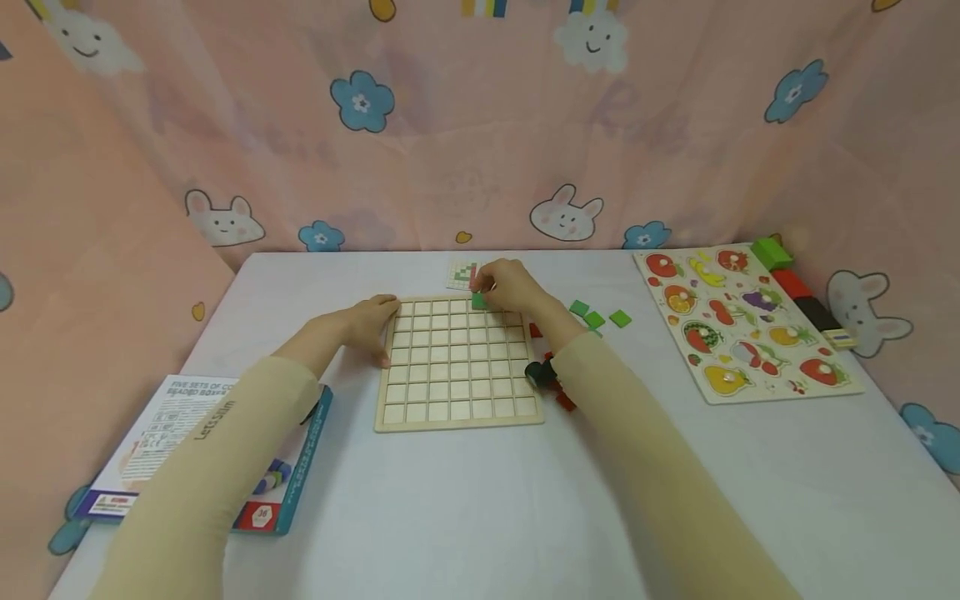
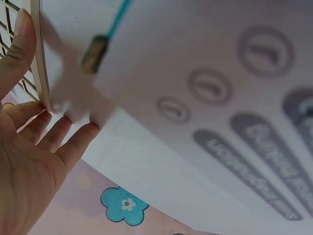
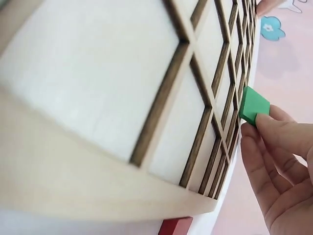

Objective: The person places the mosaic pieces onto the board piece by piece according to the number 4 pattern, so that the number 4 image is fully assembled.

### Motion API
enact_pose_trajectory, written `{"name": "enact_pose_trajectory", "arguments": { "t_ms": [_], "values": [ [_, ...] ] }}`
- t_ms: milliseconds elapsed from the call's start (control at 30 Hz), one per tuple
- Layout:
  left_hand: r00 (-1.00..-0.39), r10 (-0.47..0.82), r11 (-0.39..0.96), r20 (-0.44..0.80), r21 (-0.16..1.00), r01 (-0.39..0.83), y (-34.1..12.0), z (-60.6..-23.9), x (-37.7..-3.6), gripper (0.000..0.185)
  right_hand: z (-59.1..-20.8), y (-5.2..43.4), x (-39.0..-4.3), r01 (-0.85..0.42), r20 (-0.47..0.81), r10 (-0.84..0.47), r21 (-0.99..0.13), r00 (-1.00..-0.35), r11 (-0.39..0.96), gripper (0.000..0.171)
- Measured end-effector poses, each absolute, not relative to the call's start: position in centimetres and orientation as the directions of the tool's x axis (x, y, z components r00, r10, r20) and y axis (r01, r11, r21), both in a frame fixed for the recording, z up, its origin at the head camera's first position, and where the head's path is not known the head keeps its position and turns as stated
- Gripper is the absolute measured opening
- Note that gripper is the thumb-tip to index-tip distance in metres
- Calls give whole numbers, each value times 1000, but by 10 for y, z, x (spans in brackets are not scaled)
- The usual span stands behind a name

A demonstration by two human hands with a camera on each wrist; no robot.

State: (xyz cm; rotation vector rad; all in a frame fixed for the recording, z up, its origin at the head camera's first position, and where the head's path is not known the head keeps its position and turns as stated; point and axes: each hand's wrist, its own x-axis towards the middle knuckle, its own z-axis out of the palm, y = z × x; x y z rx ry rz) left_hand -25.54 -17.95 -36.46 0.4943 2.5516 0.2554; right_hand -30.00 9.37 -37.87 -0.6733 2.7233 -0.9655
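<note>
A wooden grid board [image 1: 459,422] with square cells lies flat on the white table. My right hand [image 1: 516,287] is over its far edge and pinches a green square tile [image 3: 254,105] between thumb and fingers, just above the far row of cells. My left hand [image 1: 362,327] rests against the board's left side, fingers at the far corner and thumb lower along the edge. In the left wrist view, the fingers [image 2: 73,139] are fairly straight beside the frame. Beyond the board lies a small pattern card [image 1: 458,276], partly covered by my right hand.
Several loose green tiles [image 1: 594,320] lie right of the board. Red tiles [image 1: 566,402] and black pieces [image 1: 534,374] lie partly under the right sleeve. A printed box [image 1: 176,417] sits at left; a fruit puzzle board [image 1: 750,325] and a green block [image 1: 771,252] stand at right.
</note>
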Motion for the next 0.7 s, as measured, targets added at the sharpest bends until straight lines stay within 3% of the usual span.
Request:
{"name": "enact_pose_trajectory", "arguments": {
  "t_ms": [267, 700],
  "values": [
    [-801, 391, 918, -453, 249, 308, -178, -366, -256, 110, -383, 88, -300, -363, -38, -474, -592, -879, 720, 9],
    [-803, 382, 922, -457, 244, 300, -178, -366, -256, 109, -374, 118, -303, -350, -70, -474, -583, -878, 733, 21]
  ]
}}
